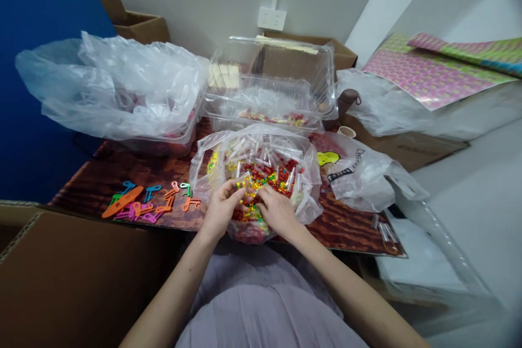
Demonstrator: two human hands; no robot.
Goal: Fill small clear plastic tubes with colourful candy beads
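Both my hands reach into a clear plastic bag [310,174] full of small red, yellow and green beads [261,176] and several clear little tubes. My left hand [222,207] is closed in a pinch on a small clear tube [241,184] with yellow-green beads at its tip. My right hand [277,209] rests on the beads beside it, fingers curled together toward the tube's end. What the right fingers hold is hidden.
Several coloured plastic clips [147,201] lie on the dark patterned table [350,228] at left. Behind stand clear plastic containers [269,87], a big crumpled bag [110,81], a printed bag [359,174], cardboard boxes [69,277] and patterned paper [432,70].
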